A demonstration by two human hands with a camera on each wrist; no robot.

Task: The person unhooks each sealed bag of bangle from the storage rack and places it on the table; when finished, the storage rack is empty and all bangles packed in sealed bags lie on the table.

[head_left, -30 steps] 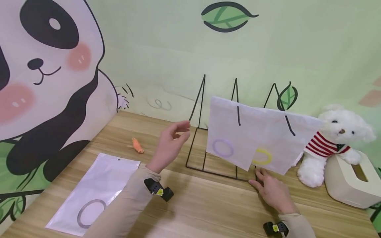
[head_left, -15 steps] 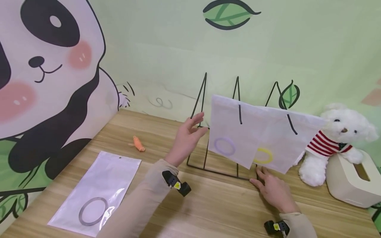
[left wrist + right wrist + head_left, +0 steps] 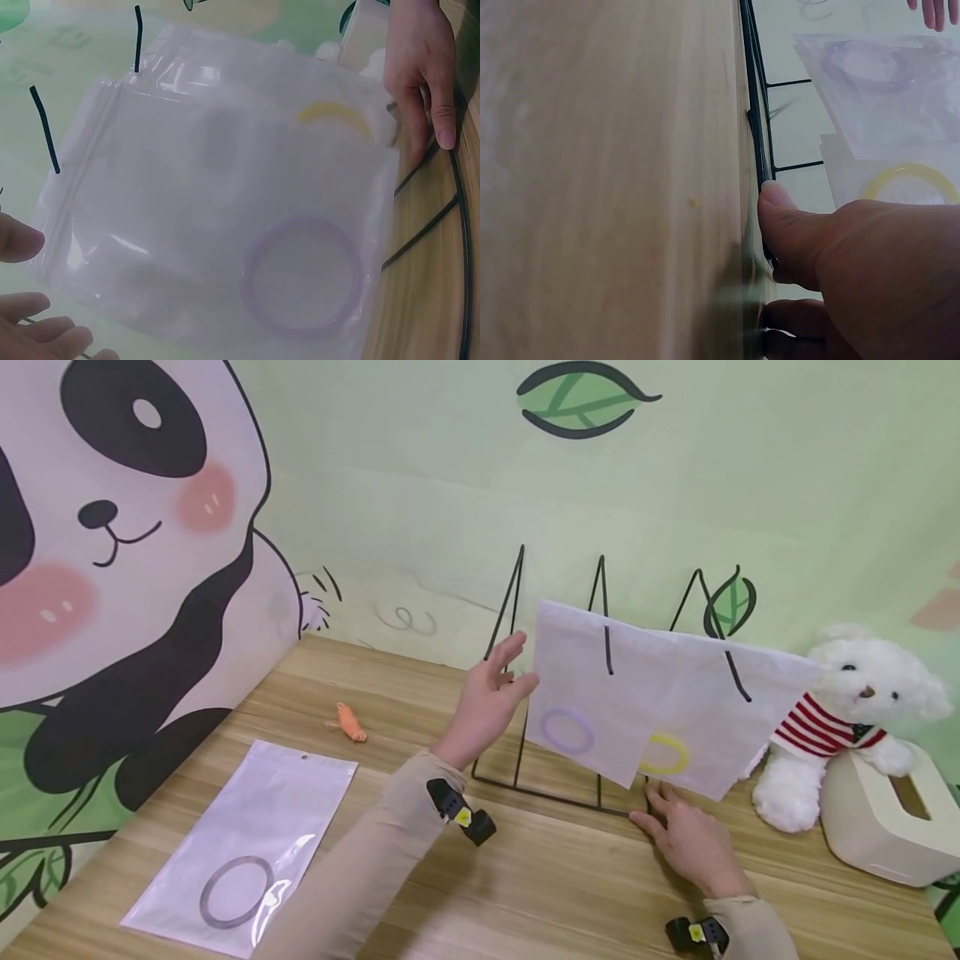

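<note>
A black wire rack [image 3: 598, 808] stands on the wooden table, its pointed prongs rising at the back. Two white plastic bags hang side by side from its prongs: one with a purple ring [image 3: 567, 732], partly overlapping one with a yellow ring [image 3: 666, 755]. My right hand [image 3: 690, 839] pinches the rack's front right base corner between thumb and fingers, as the right wrist view also shows. Beside the leftmost prong, my left hand [image 3: 483, 702] is raised with fingers extended and thumb apart; whether it touches the wire cannot be told. Nothing is in its grasp.
Another white plastic bag [image 3: 247, 827] with a grey ring lies flat at the left. Behind it is a small orange object [image 3: 350, 723]. A white teddy bear [image 3: 791, 777] in a striped shirt leans by a beige tissue box [image 3: 862, 835] at right. A printed wall stands behind.
My left hand has moved right and slightly up, to the rack's left prong. The right hand keeps its hold on the base corner, and the hanging bags stay put.
</note>
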